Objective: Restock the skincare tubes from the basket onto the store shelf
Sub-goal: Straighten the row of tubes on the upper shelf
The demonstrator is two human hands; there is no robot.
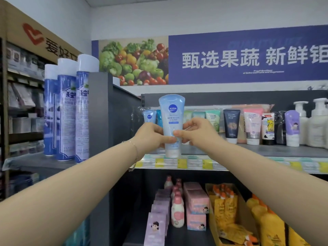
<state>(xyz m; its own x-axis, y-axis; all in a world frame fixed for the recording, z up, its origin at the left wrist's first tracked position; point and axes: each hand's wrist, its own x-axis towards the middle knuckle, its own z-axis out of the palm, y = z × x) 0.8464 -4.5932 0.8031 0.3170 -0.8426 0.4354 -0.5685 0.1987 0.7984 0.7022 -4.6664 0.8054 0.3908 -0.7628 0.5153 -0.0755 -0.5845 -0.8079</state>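
A light blue Nivea tube (171,112) stands upright, cap down, in the air just in front of the top shelf (248,150). My left hand (152,137) grips its lower left side and my right hand (197,133) pinches its lower right side. Behind it a second, smaller-looking Nivea tube (149,116) stands on the shelf at the left end. A row of other skincare tubes (232,126) in green, dark blue, pink and purple lines the shelf to the right. No basket is in view.
Tall blue spray cans (66,110) stand on the neighbouring shelf to the left, past a grey divider panel (101,112). White pump bottles (317,123) fill the far right. The lower shelf holds pink boxes (196,206), bottles and yellow pouches (229,210). Price tags (177,163) line the shelf edge.
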